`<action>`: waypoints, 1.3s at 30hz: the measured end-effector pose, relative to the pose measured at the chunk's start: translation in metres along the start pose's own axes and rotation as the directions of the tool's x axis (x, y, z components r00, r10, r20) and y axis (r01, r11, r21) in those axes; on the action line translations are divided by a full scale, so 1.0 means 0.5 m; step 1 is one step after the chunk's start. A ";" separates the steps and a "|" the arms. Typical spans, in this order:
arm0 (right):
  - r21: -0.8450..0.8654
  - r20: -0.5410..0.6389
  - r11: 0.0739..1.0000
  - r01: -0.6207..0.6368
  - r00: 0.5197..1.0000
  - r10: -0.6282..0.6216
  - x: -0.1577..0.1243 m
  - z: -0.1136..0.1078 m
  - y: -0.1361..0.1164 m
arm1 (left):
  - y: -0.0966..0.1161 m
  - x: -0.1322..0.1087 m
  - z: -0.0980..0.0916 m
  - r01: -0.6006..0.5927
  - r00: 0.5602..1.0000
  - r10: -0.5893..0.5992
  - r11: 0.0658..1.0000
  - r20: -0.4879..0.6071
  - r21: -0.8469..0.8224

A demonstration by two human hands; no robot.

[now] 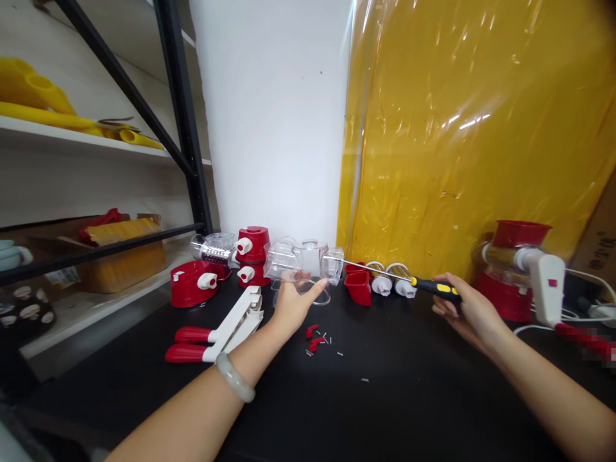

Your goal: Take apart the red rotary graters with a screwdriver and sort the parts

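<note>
A pale green bangle (235,378) circles the left wrist; the left hand (292,301), fingers loosely spread, cups a clear plastic housing (303,262) standing on the black table (385,398). The right hand (469,313) is closed around a yellow-and-black-handled screwdriver (436,288), its metal tip touching the housing's right side.

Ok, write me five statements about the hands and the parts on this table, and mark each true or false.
1. The right hand holds a screwdriver with a yellow and black handle. True.
2. The left hand holds a red bowl. False: it holds the clear plastic housing.
3. The tabletop is white. False: it is black.
4. Small screws lie loose on the tabletop near the left hand. True.
5. A pale bracelet sits on the left wrist. True.
</note>
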State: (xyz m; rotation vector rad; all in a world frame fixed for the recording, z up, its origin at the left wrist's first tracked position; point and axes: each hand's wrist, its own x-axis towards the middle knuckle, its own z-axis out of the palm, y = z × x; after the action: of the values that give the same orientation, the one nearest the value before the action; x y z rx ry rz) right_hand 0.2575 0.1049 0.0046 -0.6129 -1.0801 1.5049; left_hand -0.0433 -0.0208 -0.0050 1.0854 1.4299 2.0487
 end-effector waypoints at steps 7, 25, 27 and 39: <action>0.212 -0.022 0.975 -0.061 0.998 0.067 -0.002 -0.003 -0.021 | 0.001 -0.003 0.004 -0.101 0.995 0.099 0.990 0.027 0.094; -0.001 0.113 0.992 -0.127 0.986 0.127 0.005 -0.020 0.008 | 0.022 -0.011 0.003 -0.255 0.966 0.244 0.957 0.090 0.139; 0.079 0.085 0.992 -0.100 0.992 0.094 0.006 -0.020 0.004 | 0.024 -0.013 0.002 -0.271 0.960 0.258 0.951 0.106 0.147; 0.011 0.106 0.994 -0.104 0.989 0.103 0.005 -0.019 0.005 | 0.035 -0.022 0.001 -0.318 0.946 0.293 0.924 0.138 0.215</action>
State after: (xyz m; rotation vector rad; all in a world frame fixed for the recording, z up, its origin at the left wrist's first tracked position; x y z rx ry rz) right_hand 0.2639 0.1100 -0.0014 -0.5912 -1.1289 1.6499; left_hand -0.0346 -0.0352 0.0072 1.5785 1.5599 2.0239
